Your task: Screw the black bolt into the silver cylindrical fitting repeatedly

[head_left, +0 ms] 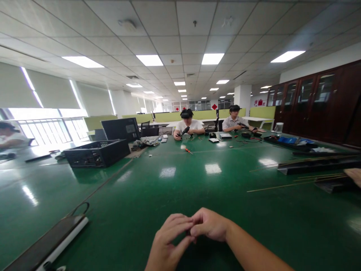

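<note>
Over green table [141,195], hands touching.

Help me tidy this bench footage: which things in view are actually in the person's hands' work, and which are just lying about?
In hand:
left hand and right hand, fingertips pinched together over the green table; whatever they pinch is too small to tell.

Lying about:
black computer case
dark flat device with white edge
thin rods
orange screwdriver

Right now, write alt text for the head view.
Left hand and right hand meet fingertip to fingertip above a glossy green table; any held item is hidden. Two seated people work at the far end.
</note>
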`<state>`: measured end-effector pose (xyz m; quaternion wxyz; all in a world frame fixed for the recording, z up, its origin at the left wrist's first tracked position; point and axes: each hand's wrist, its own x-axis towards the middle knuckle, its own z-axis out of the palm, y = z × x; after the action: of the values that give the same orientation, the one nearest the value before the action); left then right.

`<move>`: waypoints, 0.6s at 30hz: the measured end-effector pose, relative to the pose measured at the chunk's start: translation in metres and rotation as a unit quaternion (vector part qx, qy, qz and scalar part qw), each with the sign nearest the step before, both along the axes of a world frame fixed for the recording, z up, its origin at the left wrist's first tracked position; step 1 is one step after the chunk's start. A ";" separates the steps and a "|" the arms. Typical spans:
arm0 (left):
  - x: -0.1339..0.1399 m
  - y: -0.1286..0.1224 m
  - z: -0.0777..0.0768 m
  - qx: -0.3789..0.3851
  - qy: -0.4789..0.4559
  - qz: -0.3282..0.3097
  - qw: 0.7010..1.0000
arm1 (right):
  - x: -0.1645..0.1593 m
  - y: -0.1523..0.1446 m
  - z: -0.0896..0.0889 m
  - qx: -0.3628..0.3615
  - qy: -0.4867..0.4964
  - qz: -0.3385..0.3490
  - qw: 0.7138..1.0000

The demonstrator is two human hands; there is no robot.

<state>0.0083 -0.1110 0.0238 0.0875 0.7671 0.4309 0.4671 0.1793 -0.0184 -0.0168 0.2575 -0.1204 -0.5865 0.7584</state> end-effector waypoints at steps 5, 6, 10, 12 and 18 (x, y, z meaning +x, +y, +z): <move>0.012 0.008 -0.006 -0.028 -0.058 -0.015 0.998 | 0.006 0.007 -0.014 -0.026 0.024 -0.030 0.999; 0.006 0.003 -0.008 -0.035 -0.062 0.009 0.997 | 0.009 0.009 -0.016 -0.026 0.007 -0.032 0.999; -0.042 -0.030 -0.010 -0.047 -0.113 0.207 0.971 | 0.024 0.014 -0.018 -0.001 -0.071 -0.090 0.993; -0.076 -0.054 -0.003 -0.033 -0.139 0.336 0.931 | 0.030 0.015 -0.017 0.014 -0.092 -0.115 0.989; -0.170 -0.106 0.018 0.014 -0.041 0.556 0.830 | 0.037 0.016 -0.015 0.012 -0.109 -0.090 0.990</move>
<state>-0.1621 -0.2173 0.0417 -0.1799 0.3794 0.7739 0.4740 0.2163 -0.0028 -0.0321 0.2608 -0.2509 -0.6071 0.7074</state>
